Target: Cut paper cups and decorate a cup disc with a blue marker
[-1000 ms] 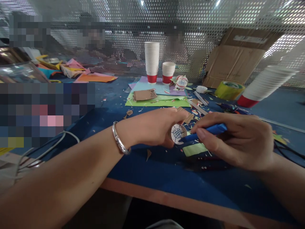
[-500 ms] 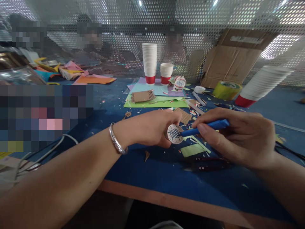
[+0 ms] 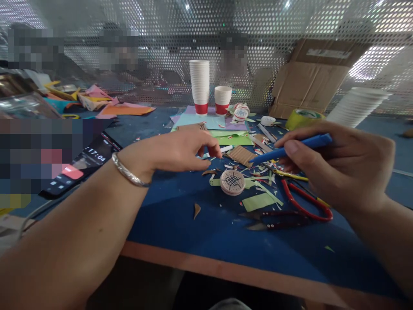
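A small round paper piece (image 3: 232, 181) with a dark grid pattern and dots on top lies on the blue table (image 3: 180, 228), green paper parts sticking out at its sides. My left hand (image 3: 180, 148) hovers above and to the left of it, fingers apart and holding nothing. In my right hand (image 3: 335, 168) is a blue pen (image 3: 290, 147), its tip pointing left over the scraps, clear of the round piece. A white marker (image 3: 226, 149) lies behind my left fingertips.
Red-handled scissors (image 3: 309, 211) and dark snips (image 3: 277, 218) lie front right. Stacked paper cups (image 3: 200, 86), yellow tape (image 3: 303, 118) and a cardboard box (image 3: 318, 77) stand behind. Corrugated card (image 3: 240, 156) and scraps lie mid-table; a phone (image 3: 80, 165) is at left.
My left hand has let go of the round piece and moved left and up. The pen in my right hand has lifted off it and moved up and right.
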`<state>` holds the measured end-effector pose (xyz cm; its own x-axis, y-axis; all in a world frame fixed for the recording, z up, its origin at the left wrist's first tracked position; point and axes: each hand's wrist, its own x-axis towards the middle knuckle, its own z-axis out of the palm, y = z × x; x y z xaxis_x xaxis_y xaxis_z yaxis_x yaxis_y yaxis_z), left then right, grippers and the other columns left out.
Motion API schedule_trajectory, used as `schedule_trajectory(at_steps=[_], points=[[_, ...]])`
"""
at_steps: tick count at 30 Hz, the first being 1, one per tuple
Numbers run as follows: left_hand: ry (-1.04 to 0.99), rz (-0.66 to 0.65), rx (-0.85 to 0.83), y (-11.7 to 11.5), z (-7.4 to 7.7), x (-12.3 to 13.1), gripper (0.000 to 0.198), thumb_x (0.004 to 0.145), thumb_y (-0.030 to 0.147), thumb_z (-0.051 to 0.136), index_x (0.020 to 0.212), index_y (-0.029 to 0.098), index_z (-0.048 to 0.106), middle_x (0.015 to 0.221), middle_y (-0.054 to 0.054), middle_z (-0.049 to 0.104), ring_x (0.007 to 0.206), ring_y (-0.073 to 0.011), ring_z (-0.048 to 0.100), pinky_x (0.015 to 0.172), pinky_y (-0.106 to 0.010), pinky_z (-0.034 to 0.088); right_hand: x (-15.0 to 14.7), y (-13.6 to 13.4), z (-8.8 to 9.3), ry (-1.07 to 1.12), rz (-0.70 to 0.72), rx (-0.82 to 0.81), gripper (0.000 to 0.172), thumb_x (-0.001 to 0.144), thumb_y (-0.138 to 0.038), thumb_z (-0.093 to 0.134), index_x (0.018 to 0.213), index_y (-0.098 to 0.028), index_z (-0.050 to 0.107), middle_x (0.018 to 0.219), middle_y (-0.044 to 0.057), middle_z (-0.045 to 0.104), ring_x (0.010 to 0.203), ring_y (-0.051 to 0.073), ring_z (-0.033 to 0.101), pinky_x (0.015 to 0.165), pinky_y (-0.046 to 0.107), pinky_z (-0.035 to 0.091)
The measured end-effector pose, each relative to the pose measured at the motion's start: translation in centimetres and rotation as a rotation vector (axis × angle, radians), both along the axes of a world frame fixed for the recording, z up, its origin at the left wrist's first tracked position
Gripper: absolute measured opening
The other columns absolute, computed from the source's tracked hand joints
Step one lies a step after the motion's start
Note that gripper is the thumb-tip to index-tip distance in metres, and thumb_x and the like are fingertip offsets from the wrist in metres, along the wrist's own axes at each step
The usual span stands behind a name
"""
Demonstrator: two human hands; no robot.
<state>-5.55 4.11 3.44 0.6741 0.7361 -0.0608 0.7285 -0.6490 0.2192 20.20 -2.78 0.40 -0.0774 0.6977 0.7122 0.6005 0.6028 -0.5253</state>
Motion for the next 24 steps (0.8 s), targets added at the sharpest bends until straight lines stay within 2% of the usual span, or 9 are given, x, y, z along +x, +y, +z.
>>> schedule_trajectory(at_steps=[6, 11, 16, 19, 22, 24], points=[[0.028, 0.098, 0.067, 1.0, -0.7, -0.1, 0.024, 0.082, 0.019, 0.060, 0.101, 0.017, 0.074, 0.107, -0.006, 0.070, 0.087, -0.0173, 0.063, 0.071, -0.026, 0.042, 0.4, 0.5, 0.2, 0.041, -0.047, -0.009, 0.014, 0.088, -0.028, 0.068, 0.081, -0.017, 0.073, 0.066, 0.001, 0.068, 0.053, 0.011, 0.062, 0.044, 0.026, 0.042], [0.087, 0.086, -0.029, 0.9, -0.3, -0.3, 0.017, 0.085, 0.025, 0.061, 0.092, 0.020, 0.076, 0.092, -0.003, 0.072, 0.079, -0.0156, 0.062, 0.066, -0.025, 0.040, 0.7, 1.0, -0.3, 0.058, -0.034, 0.015, 0.015, 0.088, -0.029, 0.070, 0.082, -0.017, 0.074, 0.061, -0.001, 0.066, 0.050, 0.010, 0.060, 0.043, 0.024, 0.041], [0.131, 0.072, -0.049, 0.8, -0.2, -0.5, 0.023, 0.085, 0.028, 0.061, 0.104, 0.023, 0.072, 0.100, -0.002, 0.073, 0.084, -0.0168, 0.063, 0.067, -0.025, 0.040, 1.0, 1.2, -0.5, 0.020, -0.030, 0.010, 0.012, 0.087, -0.029, 0.071, 0.082, -0.019, 0.074, 0.064, -0.001, 0.068, 0.056, 0.011, 0.063, 0.048, 0.024, 0.044], [0.208, 0.153, -0.037, 1.0, -0.1, -0.8, 0.025, 0.084, 0.028, 0.060, 0.106, 0.020, 0.069, 0.100, -0.004, 0.072, 0.081, -0.0173, 0.064, 0.066, -0.026, 0.039, 0.9, 1.2, -0.4, -0.009, -0.034, 0.024, 0.011, 0.086, -0.028, 0.071, 0.081, -0.019, 0.074, 0.065, -0.001, 0.068, 0.056, 0.011, 0.062, 0.049, 0.024, 0.043], [0.308, 0.256, -0.060, 1.2, 0.0, -0.9, 0.028, 0.082, 0.036, 0.063, 0.104, 0.019, 0.067, 0.100, -0.005, 0.072, 0.081, -0.0187, 0.064, 0.065, -0.026, 0.039, 0.8, 1.1, -0.2, -0.041, -0.037, 0.024, 0.011, 0.086, -0.027, 0.070, 0.080, -0.018, 0.073, 0.063, -0.001, 0.068, 0.054, 0.011, 0.061, 0.048, 0.024, 0.042], [0.343, 0.259, -0.089, 1.2, -0.2, -0.8, 0.028, 0.080, 0.038, 0.064, 0.101, 0.019, 0.066, 0.101, -0.005, 0.072, 0.084, -0.0192, 0.064, 0.064, -0.025, 0.039, 0.7, 1.0, -0.1, -0.048, -0.031, 0.023, 0.011, 0.086, -0.027, 0.069, 0.080, -0.018, 0.072, 0.062, -0.001, 0.068, 0.053, 0.011, 0.060, 0.047, 0.024, 0.041]])
